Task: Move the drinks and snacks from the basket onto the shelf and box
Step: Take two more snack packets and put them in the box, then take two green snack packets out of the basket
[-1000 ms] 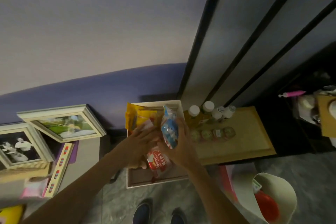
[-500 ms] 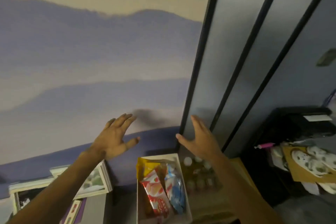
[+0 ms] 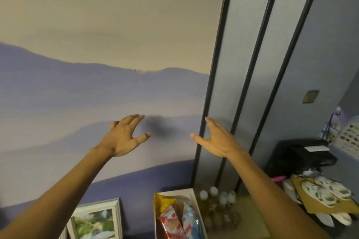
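Up against the painted wall, the left hand (image 3: 124, 137) and right hand (image 3: 217, 139) are hanging raised, fingers (image 3: 136, 119) spread wide and holding nothing. Well below them, the white box (image 3: 198, 217) is holding a yellow snack bag (image 3: 162, 202), a red-and-white packet (image 3: 172, 223) and a blue packet (image 3: 189, 217). Just beside it, white-capped bottles (image 3: 217, 196) are standing on the wooden shelf (image 3: 250, 217).

A white box (image 3: 191, 193) is seen at the bottom, with snack bags stood inside: a yellow bag (image 3: 162, 203) at the back, a red and white bag (image 3: 171, 223) and a blue bag (image 3: 189, 217). Small white-capped bottles (image 3: 217, 197) are lined up on the wooden shelf (image 3: 246, 217) just beside it.
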